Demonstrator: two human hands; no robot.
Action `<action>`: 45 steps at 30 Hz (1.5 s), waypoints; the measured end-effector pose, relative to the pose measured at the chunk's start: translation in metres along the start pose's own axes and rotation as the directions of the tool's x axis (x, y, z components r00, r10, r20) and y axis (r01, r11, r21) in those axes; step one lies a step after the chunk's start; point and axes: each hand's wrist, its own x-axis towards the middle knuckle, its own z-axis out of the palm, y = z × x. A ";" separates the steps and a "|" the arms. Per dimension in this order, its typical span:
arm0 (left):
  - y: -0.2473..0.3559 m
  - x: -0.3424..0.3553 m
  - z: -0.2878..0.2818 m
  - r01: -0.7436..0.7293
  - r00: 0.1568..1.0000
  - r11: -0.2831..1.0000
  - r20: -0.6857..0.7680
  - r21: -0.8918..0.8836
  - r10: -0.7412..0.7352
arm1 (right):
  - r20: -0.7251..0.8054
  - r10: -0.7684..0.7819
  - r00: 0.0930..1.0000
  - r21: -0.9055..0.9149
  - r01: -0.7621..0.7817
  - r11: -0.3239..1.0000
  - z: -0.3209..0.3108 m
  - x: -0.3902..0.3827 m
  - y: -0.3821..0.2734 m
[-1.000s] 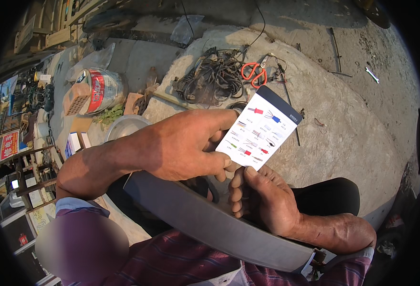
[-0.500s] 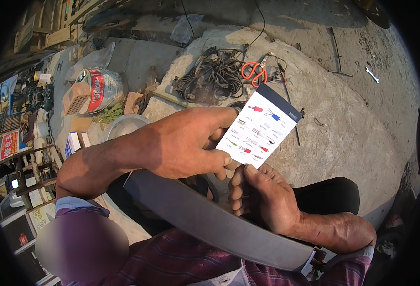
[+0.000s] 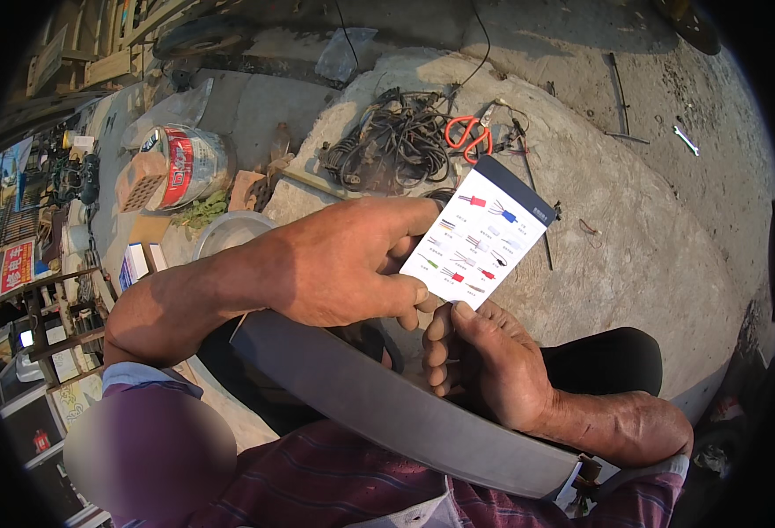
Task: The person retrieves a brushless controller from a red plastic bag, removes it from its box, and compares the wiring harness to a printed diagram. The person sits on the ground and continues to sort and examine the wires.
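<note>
A white card (image 3: 475, 238) with a dark top band and small pictures of wire connectors is held tilted in front of me. My left hand (image 3: 352, 264) pinches its left edge between thumb and fingers. At the card's bottom corner, my right hand (image 3: 493, 361) grips it with thumb over curled fingers. Beyond the card lies a tangle of black cables (image 3: 392, 141) on the concrete slab. Red-handled scissors (image 3: 469, 134) rest beside the cables, near the card's top edge.
On the left stand a white-and-red bucket (image 3: 195, 167) and a perforated brick (image 3: 141, 180). A grey curved panel (image 3: 387, 400) spans my lap. To the far right, a wrench (image 3: 686, 140) and a thin rod (image 3: 619, 92) lie on the ground. A red sign (image 3: 16, 267) is at far left.
</note>
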 end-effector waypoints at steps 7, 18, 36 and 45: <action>0.001 -0.001 0.001 -0.026 0.999 0.996 0.032 -0.088 0.029 | -0.013 0.001 1.000 0.013 -0.001 1.000 0.002 0.000 0.000; 0.001 -0.002 0.001 -0.037 0.998 0.996 0.040 -0.078 0.040 | -0.002 -0.015 1.000 0.001 0.015 1.000 0.001 -0.001 0.003; 0.001 0.000 0.002 -0.044 0.998 0.999 0.041 -0.011 0.044 | 0.022 -0.044 0.999 -0.007 0.044 0.999 -0.004 0.001 0.008; -0.002 -0.001 0.002 -0.058 0.998 0.998 0.037 -0.032 0.059 | 0.026 -0.048 0.998 -0.015 0.049 0.999 -0.003 0.001 0.007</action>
